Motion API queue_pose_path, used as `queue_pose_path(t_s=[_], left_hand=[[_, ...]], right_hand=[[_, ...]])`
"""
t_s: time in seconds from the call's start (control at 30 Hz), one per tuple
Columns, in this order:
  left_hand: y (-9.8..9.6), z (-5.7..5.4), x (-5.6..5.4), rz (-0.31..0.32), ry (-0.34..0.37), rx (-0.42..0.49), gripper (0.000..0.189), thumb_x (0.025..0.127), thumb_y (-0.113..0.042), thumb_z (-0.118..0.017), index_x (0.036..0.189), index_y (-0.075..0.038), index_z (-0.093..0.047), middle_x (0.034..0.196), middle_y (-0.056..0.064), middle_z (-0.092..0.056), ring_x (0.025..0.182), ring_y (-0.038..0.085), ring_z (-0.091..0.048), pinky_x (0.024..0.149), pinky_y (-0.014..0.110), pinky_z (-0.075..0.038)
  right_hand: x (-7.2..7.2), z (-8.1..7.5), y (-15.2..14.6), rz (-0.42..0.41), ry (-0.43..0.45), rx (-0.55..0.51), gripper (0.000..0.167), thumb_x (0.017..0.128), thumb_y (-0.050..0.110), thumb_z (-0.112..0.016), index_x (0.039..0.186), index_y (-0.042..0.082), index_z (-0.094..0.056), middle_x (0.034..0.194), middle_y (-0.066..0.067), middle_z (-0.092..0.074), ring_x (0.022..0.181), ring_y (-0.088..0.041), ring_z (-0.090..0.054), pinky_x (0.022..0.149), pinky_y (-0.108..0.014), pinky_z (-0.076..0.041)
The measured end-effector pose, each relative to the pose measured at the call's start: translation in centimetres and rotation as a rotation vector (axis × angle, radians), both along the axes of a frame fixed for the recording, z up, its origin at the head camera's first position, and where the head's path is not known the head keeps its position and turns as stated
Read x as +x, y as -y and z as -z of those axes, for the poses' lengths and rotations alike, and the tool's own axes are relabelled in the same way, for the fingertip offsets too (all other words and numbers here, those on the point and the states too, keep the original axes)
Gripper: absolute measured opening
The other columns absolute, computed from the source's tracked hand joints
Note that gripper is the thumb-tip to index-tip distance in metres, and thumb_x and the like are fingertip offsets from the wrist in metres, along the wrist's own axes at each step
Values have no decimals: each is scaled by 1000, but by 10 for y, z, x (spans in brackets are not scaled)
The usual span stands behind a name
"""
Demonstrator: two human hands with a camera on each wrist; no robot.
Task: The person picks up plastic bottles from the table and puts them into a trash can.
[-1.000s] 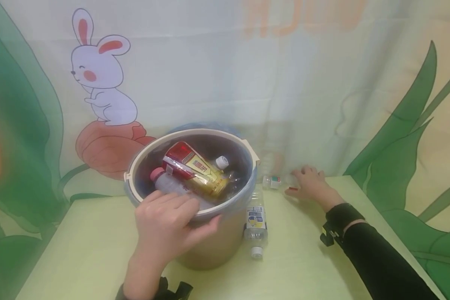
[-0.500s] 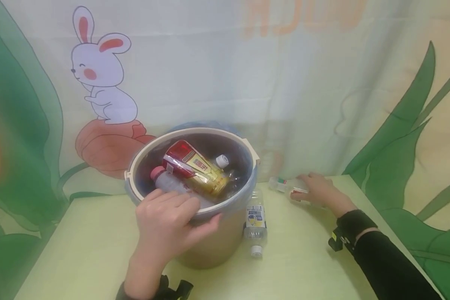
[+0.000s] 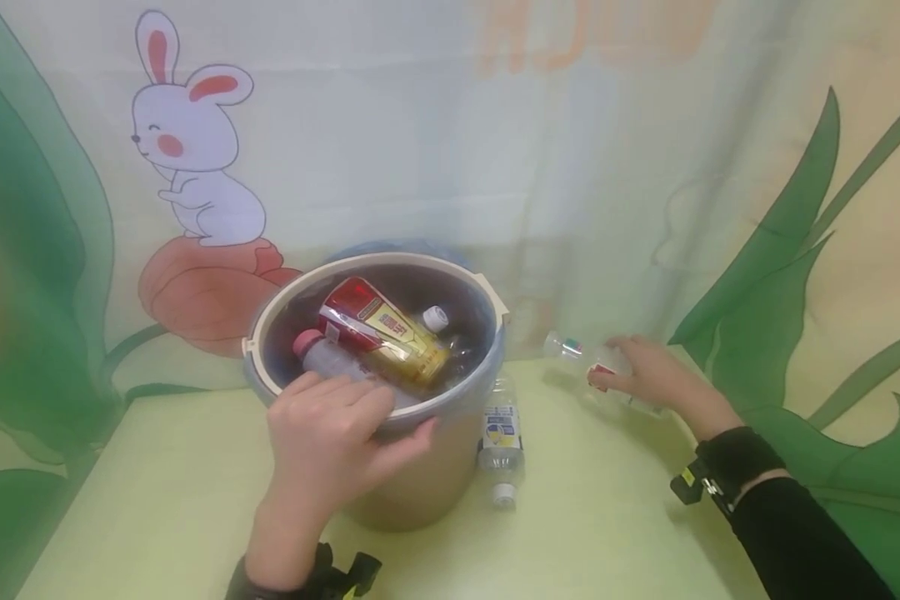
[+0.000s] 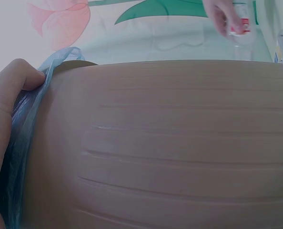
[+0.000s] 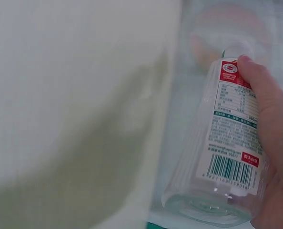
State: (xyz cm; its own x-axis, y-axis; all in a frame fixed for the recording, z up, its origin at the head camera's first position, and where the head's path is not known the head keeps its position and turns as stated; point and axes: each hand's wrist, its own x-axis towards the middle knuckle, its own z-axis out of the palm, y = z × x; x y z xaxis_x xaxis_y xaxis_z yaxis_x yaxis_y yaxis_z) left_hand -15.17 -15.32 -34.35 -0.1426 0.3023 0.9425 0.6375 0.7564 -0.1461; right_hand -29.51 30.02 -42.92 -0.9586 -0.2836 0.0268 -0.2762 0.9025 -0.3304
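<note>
My left hand point(image 3: 333, 442) grips the near rim of a beige bin point(image 3: 420, 492), its fingers curled over the edge and thumb outside. Blue plastic liner point(image 4: 29, 114) lies under that hand in the left wrist view. My right hand point(image 3: 656, 379) holds a clear plastic bottle point(image 5: 227, 138) with a red, white and green label around its middle; the thumb lies across the label. The bottle is tilted above the table, its neck toward the bin. A second clear bottle point(image 3: 501, 442) with a white cap lies on the table against the bin's right side.
Inside the bin sit a red and gold bottle point(image 3: 382, 329), a pink-capped bottle point(image 3: 330, 357) and a white-capped one point(image 3: 435, 318). The pale green table point(image 3: 592, 517) meets a printed curtain point(image 3: 390, 150) at the back.
My right hand has closed around the labelled bottle, drawn it rightward and lifted it off the table. The left hand keeps its hold on the bin rim.
</note>
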Motion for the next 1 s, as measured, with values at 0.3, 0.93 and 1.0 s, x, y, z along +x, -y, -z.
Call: queue_pose_path(t_s=[0.3,0.93,1.0], left_hand=[[-1,2,0,-5,-8,-4,57,98,-53,-61,61,-19,-37,53,-7,-33,45,12,-27,49,34,-29],[2,1,-1,3,-13,10,55,98,-53,-61,61,-19,-39,53,-7,-34,45,13,-29,49,34,-29],[1,1,-1,9,-12,10,56,99,-53,-61,61,-18,-39,53,-7,-34,45,14,-30,49,34,-30]], right_hand=[[8,-49,2,69,-29,-134,101,99,69,-69,161,-6,-41,157,-31,-52,143,-50,-52,112,-68,-44],[53,-185,99,-54,-199,-233,81,94,67,-75,152,14,-57,135,-5,-64,117,-28,-61,94,-51,-53],[56,-193,112,-87,-211,-215,82,94,66,-76,153,13,-57,137,-6,-63,122,-28,-60,100,-53,-52]])
